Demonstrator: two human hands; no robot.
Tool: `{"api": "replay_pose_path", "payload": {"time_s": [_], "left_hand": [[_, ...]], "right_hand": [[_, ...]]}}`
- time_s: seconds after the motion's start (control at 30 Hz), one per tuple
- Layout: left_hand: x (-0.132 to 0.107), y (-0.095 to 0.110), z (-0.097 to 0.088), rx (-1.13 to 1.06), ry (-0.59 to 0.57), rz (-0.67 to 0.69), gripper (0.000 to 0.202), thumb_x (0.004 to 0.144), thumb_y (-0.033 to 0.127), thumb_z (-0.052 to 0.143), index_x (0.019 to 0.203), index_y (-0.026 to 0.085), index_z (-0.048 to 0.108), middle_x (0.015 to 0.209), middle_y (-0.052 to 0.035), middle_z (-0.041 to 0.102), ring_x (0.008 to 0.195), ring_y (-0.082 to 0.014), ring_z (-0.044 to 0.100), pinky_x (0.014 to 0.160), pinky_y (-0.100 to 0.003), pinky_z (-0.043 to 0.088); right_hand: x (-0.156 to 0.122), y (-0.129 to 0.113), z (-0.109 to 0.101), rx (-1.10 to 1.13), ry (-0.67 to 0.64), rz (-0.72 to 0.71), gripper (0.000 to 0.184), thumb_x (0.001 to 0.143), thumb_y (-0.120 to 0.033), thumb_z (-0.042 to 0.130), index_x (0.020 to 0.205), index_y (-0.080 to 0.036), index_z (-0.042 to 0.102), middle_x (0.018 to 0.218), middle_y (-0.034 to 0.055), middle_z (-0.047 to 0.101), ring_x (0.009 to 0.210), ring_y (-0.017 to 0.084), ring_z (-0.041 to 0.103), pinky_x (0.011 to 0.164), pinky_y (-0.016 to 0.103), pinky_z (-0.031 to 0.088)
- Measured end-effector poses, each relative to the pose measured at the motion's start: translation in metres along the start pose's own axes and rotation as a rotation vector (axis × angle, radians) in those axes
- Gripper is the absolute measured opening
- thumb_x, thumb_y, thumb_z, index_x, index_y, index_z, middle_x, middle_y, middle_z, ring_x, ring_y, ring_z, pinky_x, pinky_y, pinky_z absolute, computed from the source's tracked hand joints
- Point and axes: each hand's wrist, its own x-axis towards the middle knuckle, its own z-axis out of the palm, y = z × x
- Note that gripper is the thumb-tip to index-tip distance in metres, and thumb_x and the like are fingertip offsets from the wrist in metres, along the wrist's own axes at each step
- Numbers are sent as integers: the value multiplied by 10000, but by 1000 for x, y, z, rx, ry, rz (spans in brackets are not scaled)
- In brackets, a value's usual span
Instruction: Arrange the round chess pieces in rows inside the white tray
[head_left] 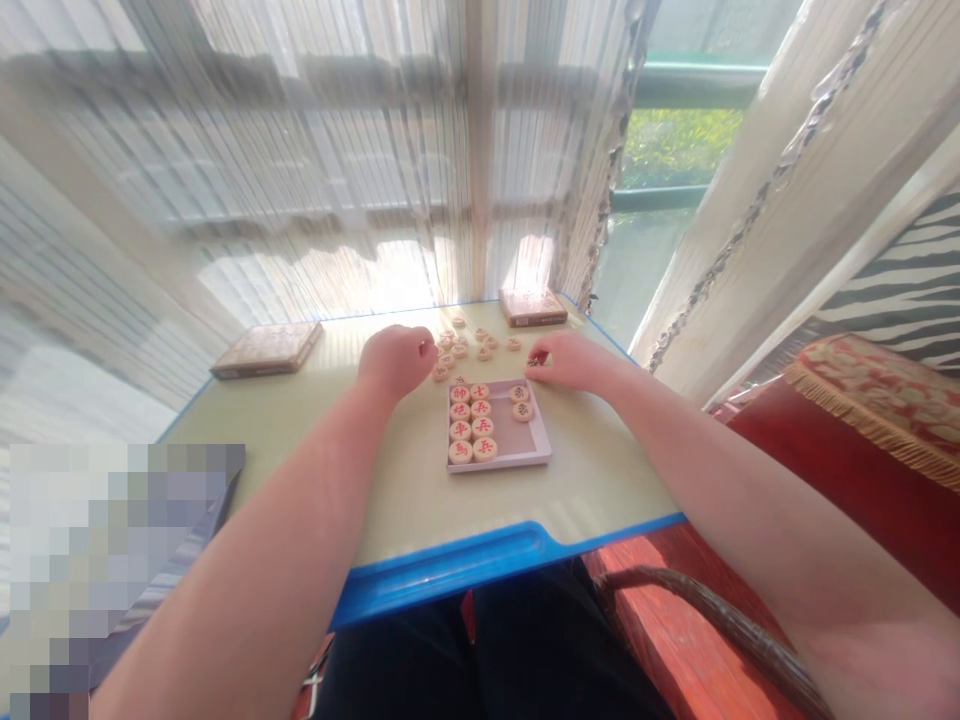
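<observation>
A shallow white open box (517, 440) lies on the table in front of me. Red-lettered Chinese chess pieces (460, 432) fill two columns along its left side, and two dark-lettered pieces (520, 411) sit at its upper right. Just beyond the box's far right corner, my right hand (562, 360) is closed with a Chinese chess piece (533, 366) at its fingertips. My left hand (397, 360) is curled shut left of the loose pieces (460, 350); whatever its fingers may hold is hidden. Several of these loose pieces lie scattered between the hands, behind the box.
The pale table (405, 500) has a blue front edge (442, 570). A flat box (268, 349) rests at its far left and another box (533, 306) at the back right. Striped curtains (337, 150) hang behind. A red seat (862, 470) stands at right.
</observation>
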Motion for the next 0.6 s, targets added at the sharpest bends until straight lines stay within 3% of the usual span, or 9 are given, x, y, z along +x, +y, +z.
{"api": "replay_pose_path", "payload": {"time_s": [0.4, 0.6], "left_hand": [[1, -2, 2, 12, -26, -6, 306, 760, 253, 423, 823, 181, 714, 738, -97, 671, 765, -253, 615, 680, -342, 435], [0, -4, 4, 4, -23, 3, 302, 762, 263, 427, 826, 193, 714, 737, -91, 675, 759, -252, 618, 673, -343, 433]], "right_hand": [[0, 2, -2, 48, -17, -26, 277, 716, -298, 578, 955, -205, 682, 957, 24, 698, 876, 195, 616, 751, 269, 437], [-1, 1, -1, 78, -20, -21, 388, 694, -246, 576, 1075, -208, 640, 1055, 33, 673, 924, 201, 606, 779, 272, 442]]}}
